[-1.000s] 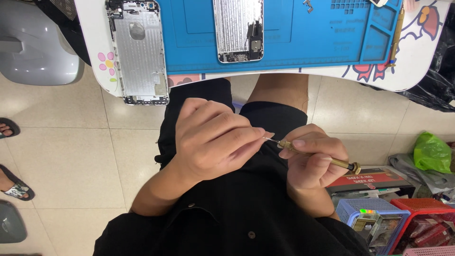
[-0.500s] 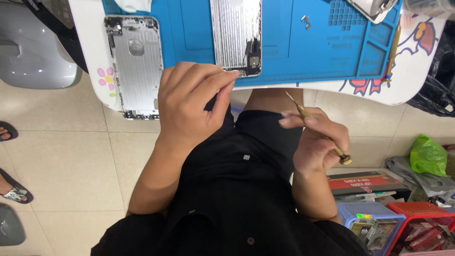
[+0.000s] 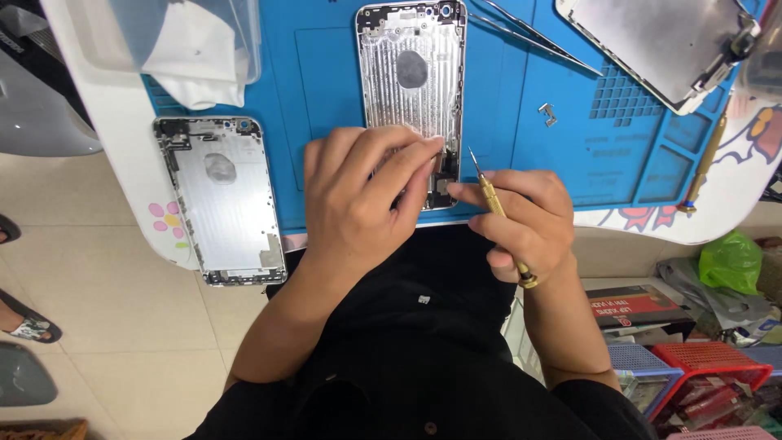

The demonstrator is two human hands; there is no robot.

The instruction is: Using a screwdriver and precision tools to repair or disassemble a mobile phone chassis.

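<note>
My left hand [image 3: 366, 191] rests on the lower end of a silver phone housing [image 3: 411, 73] that lies on the blue work mat [image 3: 521, 122], its fingertips pinched at the housing's bottom right corner. My right hand [image 3: 521, 220] grips a thin brass-handled screwdriver [image 3: 493, 204], with the tip pointing up beside the housing and touching nothing. Whether the left fingers hold a small part is hidden.
A second silver phone housing [image 3: 220, 200] lies at the table's left edge. Tweezers [image 3: 529, 33], a small metal bracket [image 3: 548, 114] and a screen panel [image 3: 660, 45] are on the mat. A clear box with a white cloth [image 3: 195, 49] stands at the back left. Baskets [image 3: 700, 363] sit on the floor to the right.
Both hands rose from my lap to the table. The left hand has landed on the middle housing and the right hand brought the screwdriver up beside it.
</note>
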